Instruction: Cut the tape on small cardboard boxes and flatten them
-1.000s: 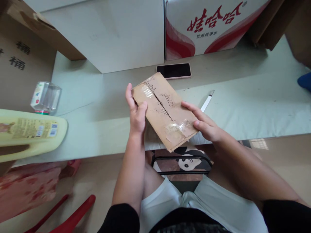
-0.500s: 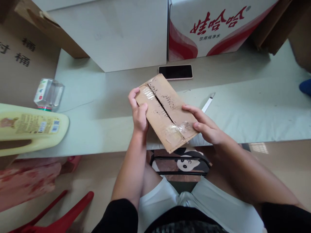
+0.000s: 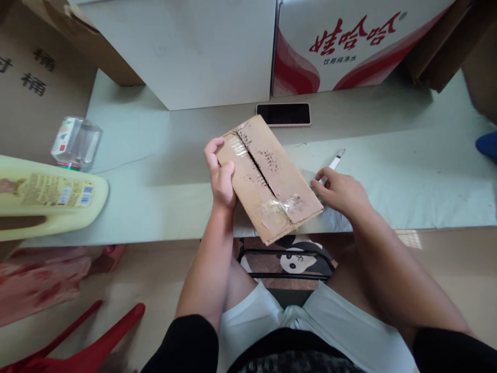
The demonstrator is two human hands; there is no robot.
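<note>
My left hand is closed on the left side of a small brown cardboard box, thumb on top, and holds it tilted over the table edge. A dark slit runs along the middle of the box between strips of shiny clear tape. Right of the box, my right hand has its fingers closed around the handle of a small white knife. The knife's blade points away from me; my fingers and palm hide the lower part of the handle.
A phone lies behind the box, before a white carton and a red-and-white carton. At left are a clear bottle and a yellow jug. Something blue sits at the right edge.
My right hand has let go of the box, moved right and taken hold of the knife's handle. My left hand keeps its hold on the box, which has hardly moved.
</note>
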